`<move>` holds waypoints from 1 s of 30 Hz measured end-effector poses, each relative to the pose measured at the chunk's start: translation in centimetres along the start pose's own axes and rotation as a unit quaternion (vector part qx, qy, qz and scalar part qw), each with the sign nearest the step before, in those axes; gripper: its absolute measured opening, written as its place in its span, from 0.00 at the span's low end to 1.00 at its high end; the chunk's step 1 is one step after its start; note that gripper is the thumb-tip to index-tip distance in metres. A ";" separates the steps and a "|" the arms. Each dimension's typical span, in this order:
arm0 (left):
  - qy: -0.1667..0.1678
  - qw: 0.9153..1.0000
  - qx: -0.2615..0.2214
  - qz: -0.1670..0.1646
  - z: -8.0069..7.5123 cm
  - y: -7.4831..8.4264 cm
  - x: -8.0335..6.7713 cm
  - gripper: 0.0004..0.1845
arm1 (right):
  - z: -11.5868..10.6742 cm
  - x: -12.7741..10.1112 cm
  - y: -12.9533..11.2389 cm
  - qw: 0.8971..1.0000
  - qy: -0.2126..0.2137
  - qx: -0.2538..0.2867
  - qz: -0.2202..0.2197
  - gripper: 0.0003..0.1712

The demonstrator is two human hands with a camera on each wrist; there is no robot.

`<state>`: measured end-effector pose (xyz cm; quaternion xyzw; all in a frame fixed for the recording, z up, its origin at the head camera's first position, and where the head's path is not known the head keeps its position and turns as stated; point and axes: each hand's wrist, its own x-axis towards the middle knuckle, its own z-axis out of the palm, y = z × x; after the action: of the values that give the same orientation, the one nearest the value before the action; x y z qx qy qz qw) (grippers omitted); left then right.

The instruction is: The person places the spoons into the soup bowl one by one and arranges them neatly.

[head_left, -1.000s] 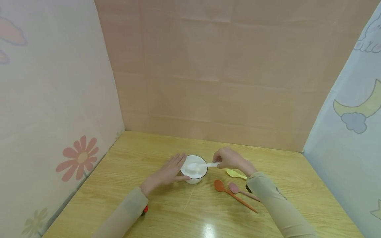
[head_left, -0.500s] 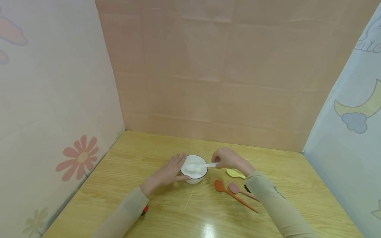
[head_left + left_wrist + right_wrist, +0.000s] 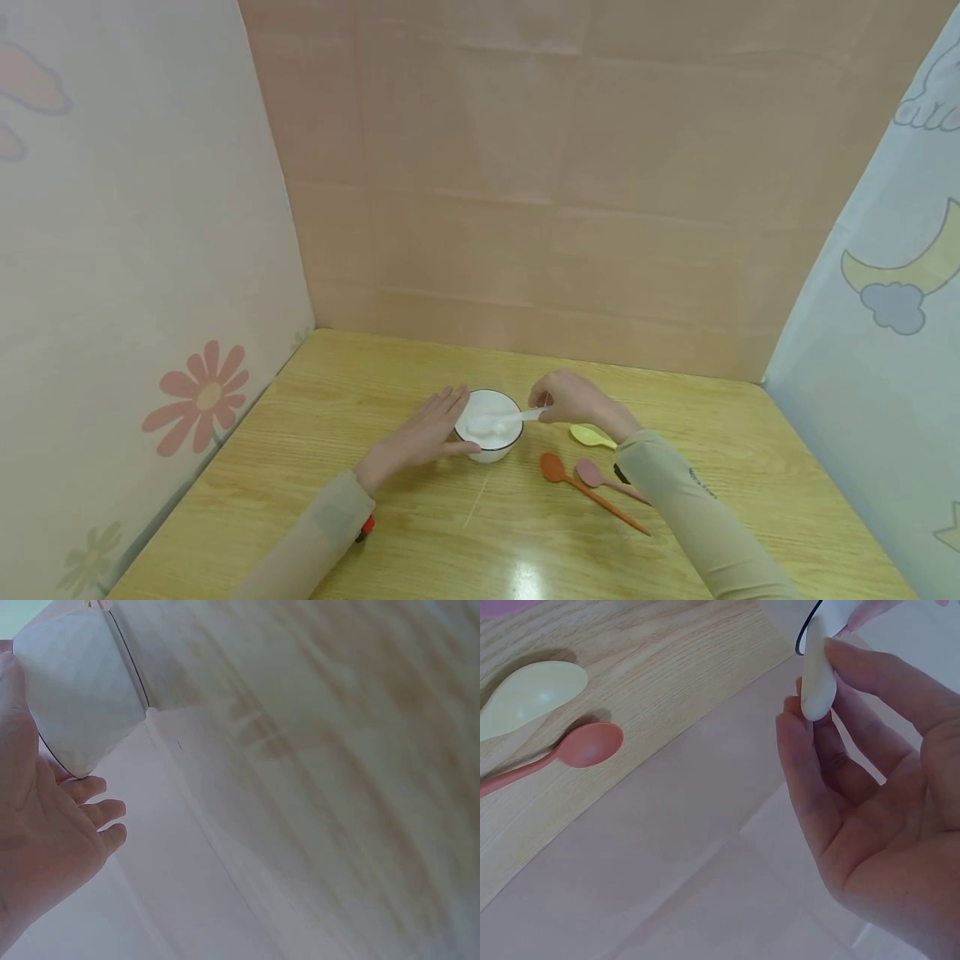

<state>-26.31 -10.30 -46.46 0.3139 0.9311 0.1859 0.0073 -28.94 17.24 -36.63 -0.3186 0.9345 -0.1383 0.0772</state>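
Note:
A small white bowl with a dark rim stands mid-table. My left hand lies flat against its left side with straight fingers; the left wrist view shows the palm beside the bowl's wall. A white spoon rests with its head inside the bowl. My right hand pinches the end of the handle between thumb and fingers, and the right wrist view shows this handle close up.
Three loose spoons lie on the wooden table right of the bowl: yellow, orange and pink. The yellow and orange spoons also show in the right wrist view. Paper-covered walls enclose the table on three sides.
My right hand has shifted slightly left, sliding the white spoon a little further over the bowl. The left hand and the bowl have stayed put.

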 end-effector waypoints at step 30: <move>-0.005 1.000 -0.009 -0.006 -0.2 0.3 -0.1 0.52 | -0.4 -1.7 1.5 0.998 0.033 0.048 0.000 0.12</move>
<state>-26.04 -10.18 -46.15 0.3090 0.9312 0.1925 0.0161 -28.55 19.52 -36.57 -0.3096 0.9289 -0.1937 0.0612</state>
